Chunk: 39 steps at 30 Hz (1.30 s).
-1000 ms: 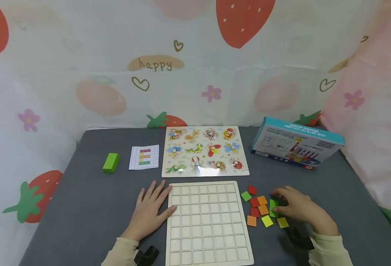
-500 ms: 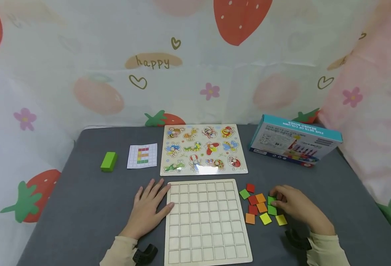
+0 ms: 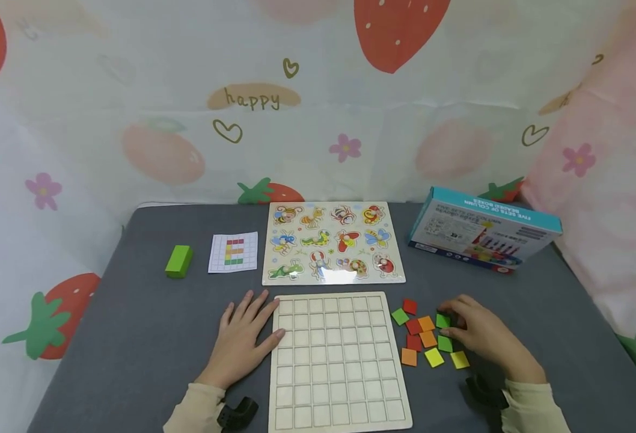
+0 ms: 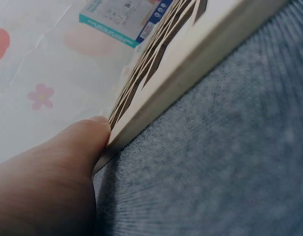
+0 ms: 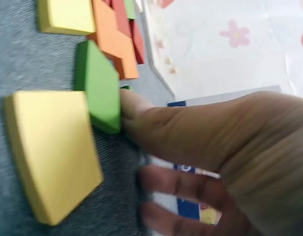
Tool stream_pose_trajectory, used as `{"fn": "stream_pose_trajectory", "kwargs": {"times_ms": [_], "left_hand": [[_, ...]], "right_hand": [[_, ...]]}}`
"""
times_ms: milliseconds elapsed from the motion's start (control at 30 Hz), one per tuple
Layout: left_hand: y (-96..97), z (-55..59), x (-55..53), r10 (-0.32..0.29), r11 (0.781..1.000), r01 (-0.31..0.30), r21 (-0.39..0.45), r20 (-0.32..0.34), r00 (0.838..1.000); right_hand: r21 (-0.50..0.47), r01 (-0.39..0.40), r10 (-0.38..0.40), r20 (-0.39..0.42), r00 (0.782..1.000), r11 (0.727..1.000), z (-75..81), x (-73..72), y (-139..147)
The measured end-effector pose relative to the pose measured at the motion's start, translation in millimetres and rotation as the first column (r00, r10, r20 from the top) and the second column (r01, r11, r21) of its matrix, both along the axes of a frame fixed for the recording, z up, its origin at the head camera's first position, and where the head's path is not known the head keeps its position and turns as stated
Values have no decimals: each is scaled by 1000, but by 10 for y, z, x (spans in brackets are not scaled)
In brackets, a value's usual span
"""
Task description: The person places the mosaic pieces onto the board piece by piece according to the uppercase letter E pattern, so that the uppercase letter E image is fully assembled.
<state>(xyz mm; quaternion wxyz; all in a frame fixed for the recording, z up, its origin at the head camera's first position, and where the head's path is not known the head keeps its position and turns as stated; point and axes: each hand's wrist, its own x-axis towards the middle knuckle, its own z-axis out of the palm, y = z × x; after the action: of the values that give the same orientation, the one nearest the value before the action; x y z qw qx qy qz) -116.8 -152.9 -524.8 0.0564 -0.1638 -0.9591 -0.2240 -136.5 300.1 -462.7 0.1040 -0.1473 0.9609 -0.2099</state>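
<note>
My left hand [image 3: 242, 346] lies with fingers spread on the table, its index fingertip and thumb touching the left edge of a pale wooden grid board [image 3: 326, 361]. In the left wrist view the thumb [image 4: 87, 140] presses against the board's side [image 4: 166, 98]. To the right of the board, my right hand [image 3: 483, 334] pinches a green square tile [image 3: 443, 320] between thumb and index finger. Just in front lies a second green tile [image 3: 445, 344]; in the right wrist view this nearer green tile [image 5: 99, 88] and the thumb mostly hide the pinched one.
Red, orange and yellow tiles [image 3: 434, 358] lie loosely between the board and my right hand. Behind the board are an insect puzzle [image 3: 334, 243], a colour pattern card [image 3: 233, 252] and a green block [image 3: 179, 261]. A blue-topped box [image 3: 483, 231] stands at the back right.
My right hand has drawn one green tile slightly away from the other, toward the back, so a gap now shows between them. The left hand stays in place.
</note>
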Motion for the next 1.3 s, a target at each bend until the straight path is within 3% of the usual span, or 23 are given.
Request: {"fn": "stream_pose_trajectory", "kwargs": {"times_ms": [133, 333, 500, 600, 733, 833, 1033, 1167, 1300], "left_hand": [[-14, 14, 8, 4, 1000, -4, -2, 15, 1000], [-36, 40, 19, 15, 1000, -15, -1, 18, 1000], [-39, 29, 43, 19, 1000, -19, 0, 23, 1000], [-36, 20, 55, 24, 1000, -24, -1, 26, 999], [-21, 13, 43, 23, 1000, -23, 13, -3, 1000], [-9, 13, 27, 17, 1000, -17, 23, -18, 1000], [-15, 15, 12, 19, 1000, -20, 13, 10, 1000], [-11, 21, 23, 23, 1000, -23, 11, 15, 1000], [-2, 38, 18, 21, 1000, -22, 19, 6, 1000]], "right_hand": [[-1, -21, 21, -25, 999, 1000, -24, -7, -16], [36, -30, 29, 20, 999, 999, 22, -84, -95], [-6, -80, 80, -65, 995, 997, 118, -130, -289], [-62, -173, 167, -90, 982, 983, 160, -150, -537], [-66, -287, 281, -81, 956, 956, 160, -208, -938], [-41, -326, 323, -75, 944, 944, 149, -256, -1218], [-22, -408, 404, -107, 909, 913, 181, -311, -1674], [-10, -464, 460, -117, 880, 886, 155, -326, -1883], [-8, -490, 486, -114, 866, 872, 90, -345, -2014]]}}
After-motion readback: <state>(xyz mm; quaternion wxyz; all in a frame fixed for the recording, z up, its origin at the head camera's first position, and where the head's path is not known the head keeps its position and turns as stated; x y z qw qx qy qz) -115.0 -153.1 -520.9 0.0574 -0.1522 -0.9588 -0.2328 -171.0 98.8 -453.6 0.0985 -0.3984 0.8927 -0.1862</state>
